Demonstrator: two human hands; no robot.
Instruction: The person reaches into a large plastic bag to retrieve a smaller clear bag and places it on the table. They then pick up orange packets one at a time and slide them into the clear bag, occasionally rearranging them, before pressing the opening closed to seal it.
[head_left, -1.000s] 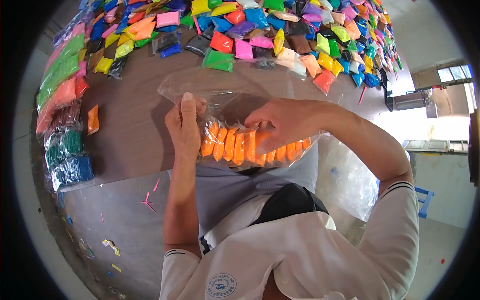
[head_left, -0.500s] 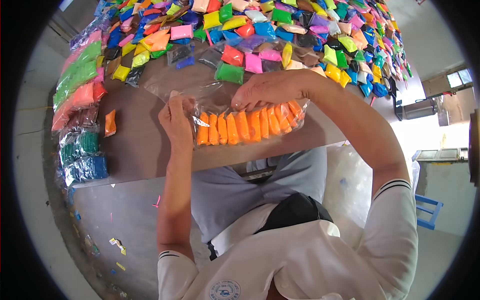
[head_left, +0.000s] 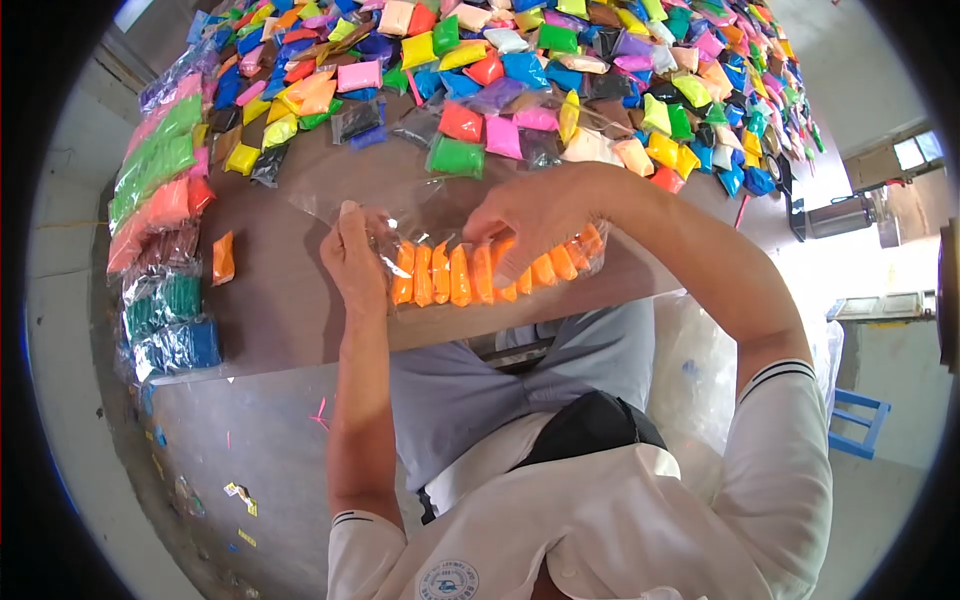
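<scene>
A clear plastic bag (head_left: 432, 212) holds a row of slim orange packets (head_left: 460, 276) standing side by side near the table's front edge. My left hand (head_left: 352, 258) pinches the bag at its left end, thumb pointing up. Over the middle of the row, my right hand (head_left: 535, 215) grips the bag, its fingers along the upper edge and its thumb across the front of the packets. Part of the row is hidden behind that hand. One loose orange packet (head_left: 223, 258) lies on the table to the left.
A heap of small multicoloured packets (head_left: 520, 70) covers the back of the brown table (head_left: 285, 300). Filled bags in pink, green and blue (head_left: 160, 200) line the left edge. A blue stool (head_left: 858, 425) stands on the floor at right.
My right hand has come down from the bag's upper edge onto the packets, its thumb now over their front. My left hand keeps its pinch on the bag.
</scene>
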